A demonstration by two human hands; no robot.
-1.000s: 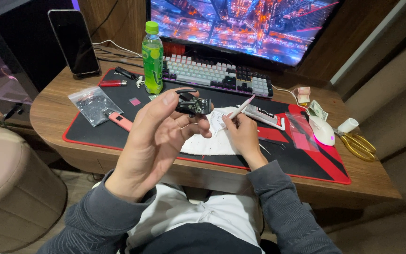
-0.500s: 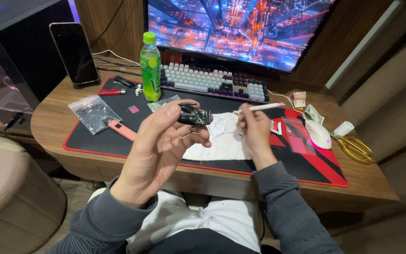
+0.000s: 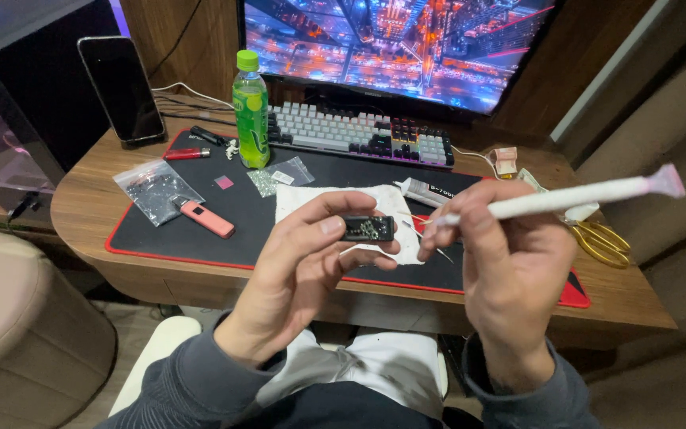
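**Both hands lifted nearer the camera over cluttered desk**

Raised since half a second ago, both hands now sit higher and closer, with the white pen-like tool [image 3: 573,195] swung out to the right, its pink end well clear of the desk. The monitor [image 3: 398,48] is cut off at the top, and the mouse that showed at the right earlier is hidden behind the right hand [image 3: 510,262]. Gold scissors [image 3: 601,238] peek out beside that wrist. The left hand [image 3: 303,262], palm turned up, pinches a small black rectangular piece [image 3: 367,229] between thumb and fingertips above the white cloth [image 3: 311,202]; the glinting specks on its face are too small to make out. The right hand grips the tool near its tip, fingers curled.
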